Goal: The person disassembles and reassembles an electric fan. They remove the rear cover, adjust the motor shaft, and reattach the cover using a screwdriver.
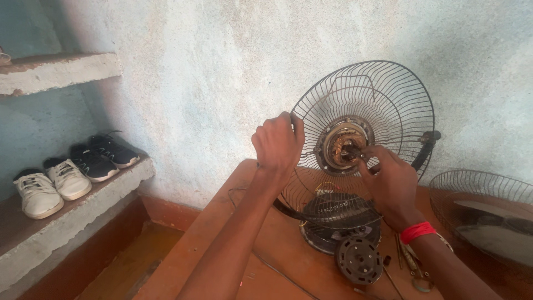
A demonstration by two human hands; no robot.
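Two hands on wire fan guard point(366, 94), left hand point(277, 141) grip closed on rim, right hand point(388, 178) fingers pinching rusty motor hub point(344, 144)

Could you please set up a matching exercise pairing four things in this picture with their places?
Things:
1. left hand
2. right hand
3. white shoes
4. round motor cover

Places:
A. flat on the wooden table
B. on the ledge by the wall
C. gripping the fan guard's rim
D. at the fan's motor hub

Pairs: 1-C, 2-D, 3-B, 4-A
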